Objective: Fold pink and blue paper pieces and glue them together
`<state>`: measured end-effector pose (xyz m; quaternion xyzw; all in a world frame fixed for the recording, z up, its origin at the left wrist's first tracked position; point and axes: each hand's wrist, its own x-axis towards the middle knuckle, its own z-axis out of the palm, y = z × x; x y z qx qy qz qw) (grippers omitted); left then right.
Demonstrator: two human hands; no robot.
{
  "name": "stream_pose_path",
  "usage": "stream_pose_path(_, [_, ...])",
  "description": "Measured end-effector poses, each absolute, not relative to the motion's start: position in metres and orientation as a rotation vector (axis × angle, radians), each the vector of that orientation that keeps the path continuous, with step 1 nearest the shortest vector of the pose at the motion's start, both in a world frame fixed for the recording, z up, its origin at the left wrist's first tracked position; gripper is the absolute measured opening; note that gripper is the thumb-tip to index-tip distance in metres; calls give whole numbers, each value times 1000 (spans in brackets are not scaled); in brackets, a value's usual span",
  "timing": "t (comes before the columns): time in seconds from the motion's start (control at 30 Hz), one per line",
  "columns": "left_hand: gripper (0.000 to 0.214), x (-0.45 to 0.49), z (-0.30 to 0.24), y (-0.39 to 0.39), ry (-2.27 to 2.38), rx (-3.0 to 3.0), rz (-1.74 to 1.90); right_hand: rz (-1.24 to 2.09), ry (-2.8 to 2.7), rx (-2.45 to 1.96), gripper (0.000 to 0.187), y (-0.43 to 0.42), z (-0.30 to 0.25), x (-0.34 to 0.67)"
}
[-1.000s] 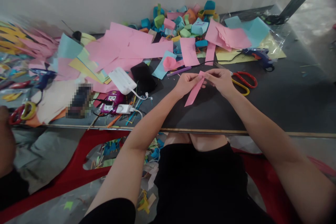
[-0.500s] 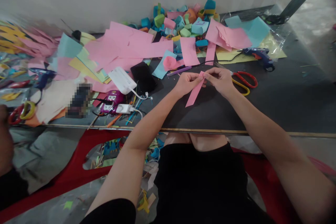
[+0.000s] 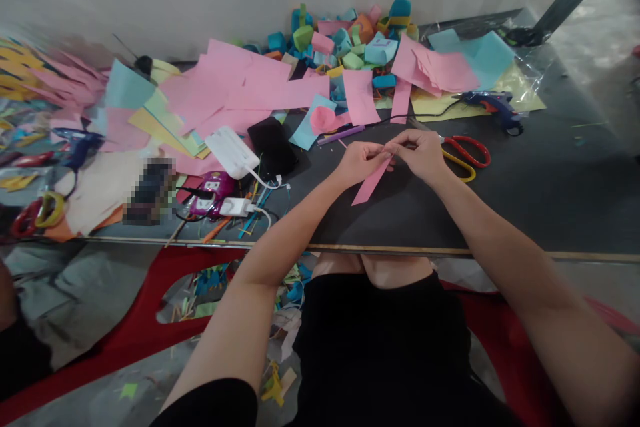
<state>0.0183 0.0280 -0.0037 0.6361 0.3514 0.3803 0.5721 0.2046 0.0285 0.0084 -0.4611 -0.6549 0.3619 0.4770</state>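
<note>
paper: slim pink paper strip (image 3: pixel 371 183), top end now covered
hands: left hand (image 3: pixel 356 163), right hand (image 3: pixel 421 152) pinch it
fold: likely underway; next wants pressing

The upper end of the pink paper strip (image 3: pixel 371 185) is concealed between the fingertips of the left hand (image 3: pixel 361 161) and the right hand (image 3: pixel 417 153). The right hand also covers the middle section of the scissors (image 3: pixel 469 139). Pixelation obscures the dark rectangular object (image 3: pixel 149 191). The left edge truncates the yellow fringed paper (image 3: pixel 15 83) and a co-worker's arm (image 3: pixel 6 297); the right edge truncates the bench (image 3: pixel 560 200).
</note>
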Motion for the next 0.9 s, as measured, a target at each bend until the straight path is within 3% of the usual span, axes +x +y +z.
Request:
stream_pose_path(0.33, [46,18,-2,28,800,1461,911,1011,-1597,-1061,52,28,16,205])
stream_pose_path(0.6, [49,15,-3,28,773,1477,864,802,-1650,-1140,45,28,13,207])
stream_pose_path(0.9, [44,13,-1,28,852,1461,802,906,-1627,-1097,40,30,9,207])
